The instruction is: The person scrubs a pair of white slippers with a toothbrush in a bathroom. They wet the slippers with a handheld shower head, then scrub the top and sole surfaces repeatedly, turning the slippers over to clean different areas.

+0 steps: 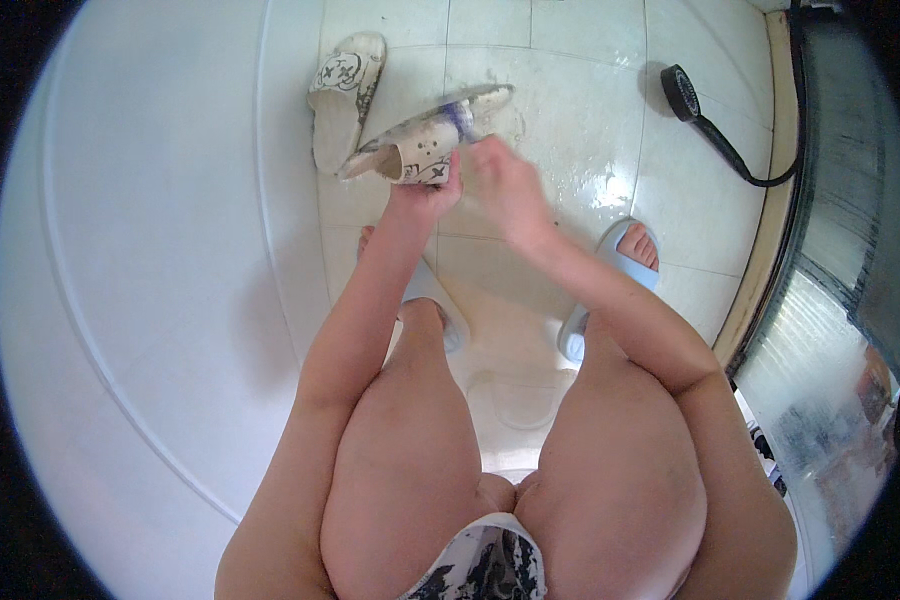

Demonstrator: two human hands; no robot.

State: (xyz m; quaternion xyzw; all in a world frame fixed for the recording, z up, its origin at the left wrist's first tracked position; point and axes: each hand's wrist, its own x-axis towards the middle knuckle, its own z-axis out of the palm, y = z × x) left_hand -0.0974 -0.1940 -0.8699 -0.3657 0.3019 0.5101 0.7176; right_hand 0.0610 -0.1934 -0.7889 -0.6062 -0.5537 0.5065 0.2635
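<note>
My left hand [435,193] grips a cream slide sandal [427,150] by its printed strap. The sandal is turned on its side, its dark-marked sole edge facing up and away. A small brush with purple bristles [459,122] presses against that edge, and my right hand [508,180] is closed around its handle. Motion blurs the right hand and the brush, so most of the handle cannot be made out. The matching cream slide sandal [345,101] lies on the tiled floor just left of the held one, with dark marks along its side.
A black hand shower [682,94] lies on the wet tiles [570,97] at the right, its hose running to the glass shower door [817,315]. My feet, in light blue slides [634,262], stand on the floor. A white panel [165,187] rises at the left.
</note>
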